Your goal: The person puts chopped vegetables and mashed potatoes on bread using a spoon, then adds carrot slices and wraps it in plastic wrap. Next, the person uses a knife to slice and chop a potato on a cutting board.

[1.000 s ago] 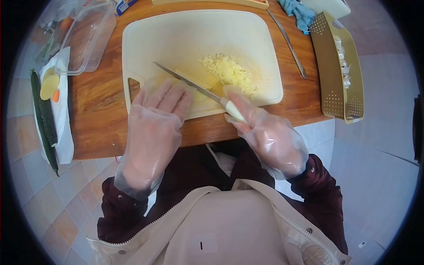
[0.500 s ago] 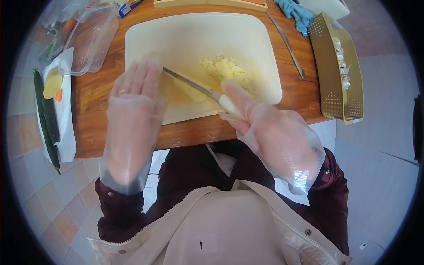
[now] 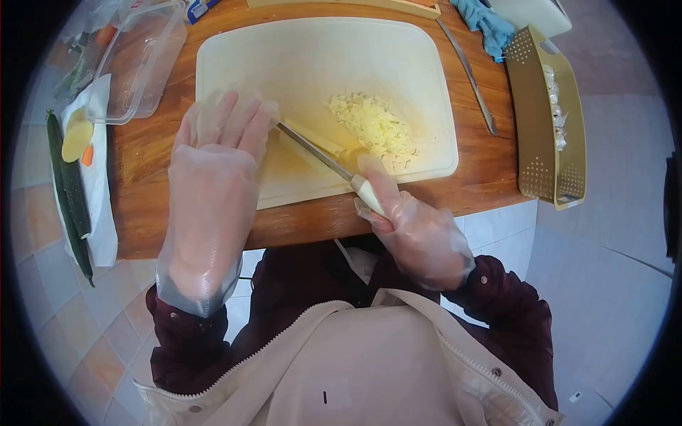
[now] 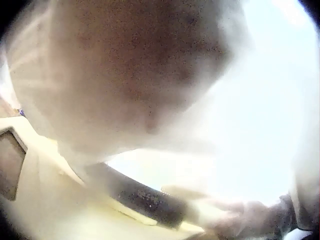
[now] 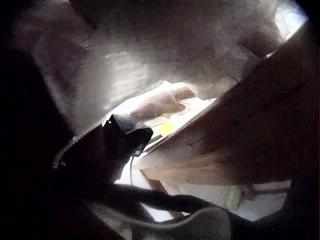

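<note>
In the head view my right hand (image 3: 423,238), in a clear plastic glove, grips the white handle of a knife (image 3: 316,153). Its blade slants up and left, low over a cream cutting board (image 3: 305,53). My gloved left hand (image 3: 213,184) is over the board's left side, fingers extended, their tips close by the knife's point. Pale yellow strips (image 3: 312,136) lie along the blade. Right of them is a heap of finely chopped pale yellow bits (image 3: 373,126). The left wrist view shows the dark blade (image 4: 142,197) below the blurred glove.
Two cucumbers (image 3: 67,184), a cut yellow piece (image 3: 77,138) and an orange bit (image 3: 87,155) lie on white paper at left. Behind stands a clear plastic container (image 3: 145,71). A second knife (image 3: 469,78), blue cloth (image 3: 486,28) and tan basket (image 3: 536,142) are right.
My left hand has moved left off the strips to the knife's point. The knife has dropped slightly lower and right, still in my right hand.
</note>
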`<action>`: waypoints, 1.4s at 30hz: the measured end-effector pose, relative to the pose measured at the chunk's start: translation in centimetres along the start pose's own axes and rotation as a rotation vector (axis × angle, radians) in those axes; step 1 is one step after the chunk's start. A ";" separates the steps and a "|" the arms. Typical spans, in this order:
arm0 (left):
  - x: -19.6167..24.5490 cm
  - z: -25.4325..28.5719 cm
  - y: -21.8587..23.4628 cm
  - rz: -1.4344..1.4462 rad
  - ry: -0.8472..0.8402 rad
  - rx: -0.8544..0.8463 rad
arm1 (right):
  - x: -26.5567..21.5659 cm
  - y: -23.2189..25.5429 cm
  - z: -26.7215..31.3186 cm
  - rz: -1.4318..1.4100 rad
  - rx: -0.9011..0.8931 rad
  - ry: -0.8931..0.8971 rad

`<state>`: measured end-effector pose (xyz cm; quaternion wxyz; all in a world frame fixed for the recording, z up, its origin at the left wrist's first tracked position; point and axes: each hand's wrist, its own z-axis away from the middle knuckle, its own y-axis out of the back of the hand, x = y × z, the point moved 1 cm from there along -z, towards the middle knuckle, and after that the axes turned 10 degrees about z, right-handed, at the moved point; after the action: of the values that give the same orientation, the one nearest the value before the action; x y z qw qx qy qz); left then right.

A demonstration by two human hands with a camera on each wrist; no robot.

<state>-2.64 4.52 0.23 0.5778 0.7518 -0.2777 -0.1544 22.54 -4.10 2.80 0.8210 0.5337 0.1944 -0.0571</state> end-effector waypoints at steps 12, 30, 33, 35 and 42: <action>-0.7 -0.1 1.0 0.088 0.044 -0.132 | -2.9 3.4 1.0 0.263 -0.006 0.059; -1.0 0.3 -0.2 0.013 -0.066 -0.003 | -0.7 -1.5 1.0 0.057 0.162 0.112; -0.1 -0.1 0.7 -0.038 -0.048 -0.018 | -0.5 -1.7 1.3 0.036 0.148 0.056; -0.5 -0.1 0.6 -0.008 -0.030 -0.053 | -0.7 0.6 0.9 0.006 0.085 0.060; -0.8 0.6 0.5 0.073 0.056 -0.100 | -3.9 2.8 1.1 0.079 -0.070 -0.042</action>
<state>-3.74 4.47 0.51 0.6274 0.7154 -0.2805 -0.1257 20.07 -4.30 7.04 0.8446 0.5107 0.1580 -0.0291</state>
